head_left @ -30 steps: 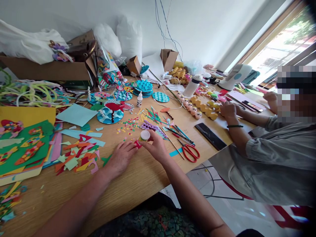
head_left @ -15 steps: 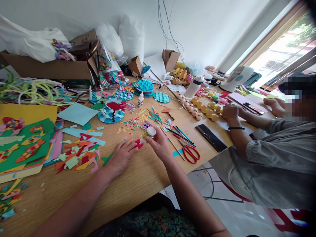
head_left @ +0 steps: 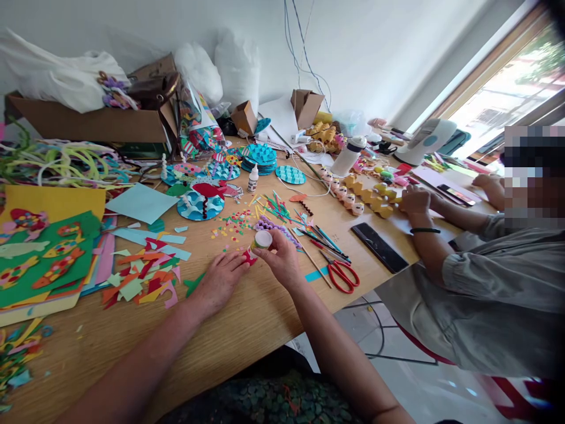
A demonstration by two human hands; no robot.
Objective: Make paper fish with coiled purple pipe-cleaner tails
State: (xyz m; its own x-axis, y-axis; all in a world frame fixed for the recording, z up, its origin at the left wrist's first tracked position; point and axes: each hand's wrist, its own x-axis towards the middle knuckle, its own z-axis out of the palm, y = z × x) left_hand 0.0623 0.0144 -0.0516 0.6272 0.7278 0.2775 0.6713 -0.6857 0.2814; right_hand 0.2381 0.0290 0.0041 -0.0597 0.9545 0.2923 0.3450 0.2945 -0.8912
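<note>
My left hand (head_left: 220,279) lies flat on the table, its fingers stretched out, with the fingertips at a small red paper cutout (head_left: 250,257). Part of the cutout is hidden under the fingers. In my right hand (head_left: 283,260) is a glue stick (head_left: 263,238) with a round white end facing up and a yellow-green label. Its lower end points down at the red cutout; whether the two touch is hard to see. A green paper piece (head_left: 193,285) shows beside my left wrist. Just beyond the glue stick lie purple pipe cleaners (head_left: 276,227) and scattered paper dots (head_left: 233,222).
Paper scraps (head_left: 150,268) and stacked coloured sheets (head_left: 99,265) lie to the left. Red-handled scissors (head_left: 343,277), pencils (head_left: 331,244) and a black phone (head_left: 378,246) lie to the right. A white glue bottle (head_left: 253,179) stands behind. A co-worker (head_left: 498,282) sits at the right.
My right hand has moved the glue stick slightly left, and the stick is more upright over the red cutout. My left hand stays flat in place.
</note>
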